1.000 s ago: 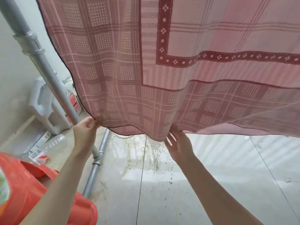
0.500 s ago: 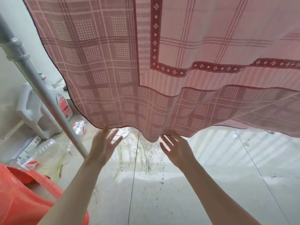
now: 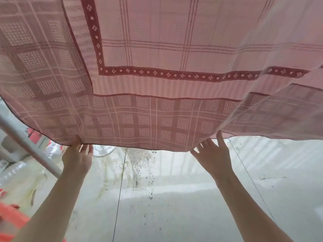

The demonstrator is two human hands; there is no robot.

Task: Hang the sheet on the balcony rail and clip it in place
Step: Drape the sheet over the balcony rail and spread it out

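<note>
Sheet: pink plaid sheet (image 3: pixel 157 70) with a dark red diamond border is filling the upper part of the view, hanging from somewhere above the frame, its lower hem lying taut between the two hands; no clip is showing.
Change: half a second ago both hands were hovering just below the hem, fingers spread and apart from the cloth; now they are reaching up to the hem and have moved wider apart, and the scalloped dip between them is drawn nearly straight.
Left hand: left hand (image 3: pixel 77 158) is meeting the hem near its left end, fingertips tucked behind the cloth; whether it is pinching or only pushing, I cannot tell.
Right hand: right hand (image 3: pixel 214 155) is touching the hem with fingers spread and straight, a fold of cloth falling over the fingertips.
Meaning for the task: judging from this, the person is smoothing and spreading the hung sheet; clipping is not yet done.
Floor: pale tiled floor (image 3: pixel 174 206) is carrying a grout line and a scatter of dark specks and greenish stains.
Room: grey metal pipe (image 3: pixel 29 147) is slanting across the left; white plastic clutter, blurred, is lying behind it; an orange plastic item (image 3: pixel 12 219) is sitting at the lower left corner.
</note>
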